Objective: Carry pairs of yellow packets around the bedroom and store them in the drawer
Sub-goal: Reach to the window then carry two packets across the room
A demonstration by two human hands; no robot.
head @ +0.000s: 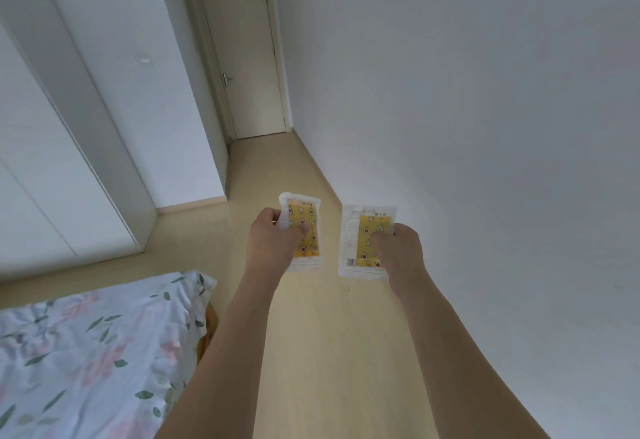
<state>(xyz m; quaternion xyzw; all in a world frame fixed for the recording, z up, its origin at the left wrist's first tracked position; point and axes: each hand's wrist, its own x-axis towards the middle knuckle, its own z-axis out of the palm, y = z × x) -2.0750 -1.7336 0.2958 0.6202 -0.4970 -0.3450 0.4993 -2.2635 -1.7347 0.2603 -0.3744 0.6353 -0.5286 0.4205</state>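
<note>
Left hand [273, 236] pinches yellow packet [304, 231], thumb on front. Right hand [401, 248] pinches second yellow packet [367, 241] same way. Both packets upright, side by side, apart, held out over wood floor [311, 352]. Bed [86, 352] lower left, closed door [246, 58] ahead.

Both arms stretched forward, side by side. Left hand [272, 236] and right hand [401, 248] each pinching with thumb on top, fingers curled.

Floral-sheeted bed [90, 352], white wardrobe [69, 134], closed door [246, 58], pale wood floor [311, 352]
</note>
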